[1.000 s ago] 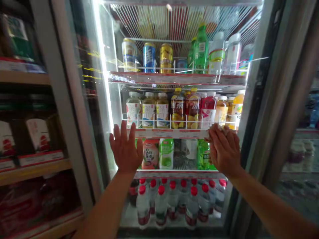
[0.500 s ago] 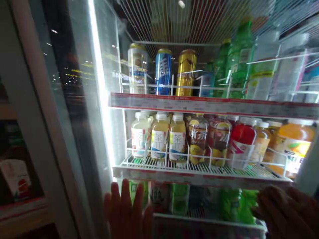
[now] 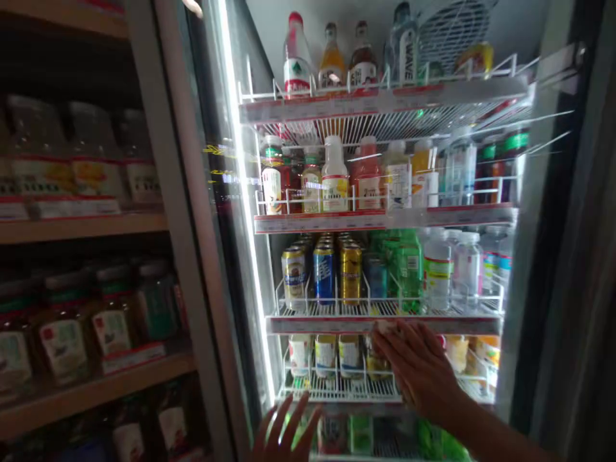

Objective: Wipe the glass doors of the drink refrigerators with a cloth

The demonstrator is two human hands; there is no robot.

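Note:
In the head view my right hand (image 3: 418,359) reaches in from the lower right, fingers together and bent over a small pale cloth (image 3: 387,326). Only a little of the cloth shows under the fingertips. It lies in front of the price strip (image 3: 322,326) below the cans, on the glass door of a lit drinks cooler. At the bottom edge, my left hand (image 3: 286,430) has its fingers spread and holds nothing. It is nearest to the lower left part of the glass; whether it touches is unclear.
Behind the glass, shelves hold several cans (image 3: 324,273), green bottles (image 3: 409,269) and juice bottles (image 3: 335,176). A bright light strip (image 3: 245,186) runs down the cooler's left side. Left of the metal frame (image 3: 187,212), dark wooden shelves (image 3: 86,228) carry several jars and bottles.
The view has tilted upward and drawn back, showing the upper shelves. My right hand has moved from the lower right toward the middle, at the strip under the cans. My left hand stays low.

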